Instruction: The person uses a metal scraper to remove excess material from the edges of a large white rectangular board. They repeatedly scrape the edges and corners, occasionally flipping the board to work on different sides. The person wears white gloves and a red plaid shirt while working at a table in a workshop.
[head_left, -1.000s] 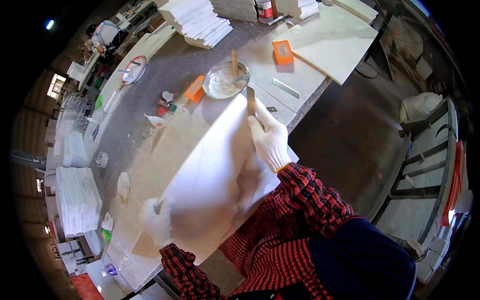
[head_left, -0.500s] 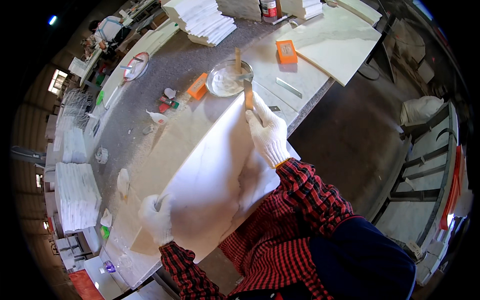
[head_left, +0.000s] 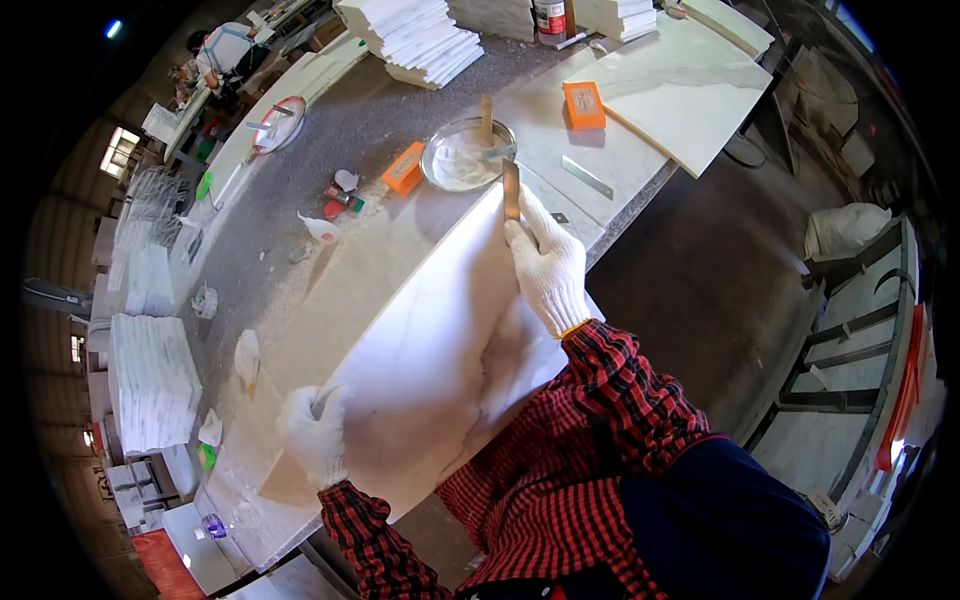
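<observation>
A white marble slab (head_left: pixel 430 365) with grey veins is tilted up in front of me, its lower part near my body. My left hand (head_left: pixel 313 435), in a white knit glove, is closed round the slab's left edge. In my right hand (head_left: pixel 550 270), gloved the same way, a flat metal scraper blade (head_left: pixel 511 190) is pinched upright at the slab's far corner. Just beyond it stands a round metal bowl (head_left: pixel 430 178) of white paste, with a flat wooden-coloured stick (head_left: pixel 487 118) and a metal blade (head_left: pixel 497 153) at its right side.
Two orange boxes (head_left: pixel 403 170) (head_left: pixel 584 106) lie by the bowl. A loose metal strip (head_left: pixel 587 178) rests on the right-hand slabs. Stacked marble tiles (head_left: pixel 415 45) stand at the back, more tiles (head_left: pixel 155 380) at left. Small bags (head_left: pixel 320 228) lie left. Another person (head_left: pixel 225 55) is far off.
The surroundings have shifted slightly right in the picture. My right hand, with the scraper, sits slightly further right; my left hand keeps its hold on the slab.
</observation>
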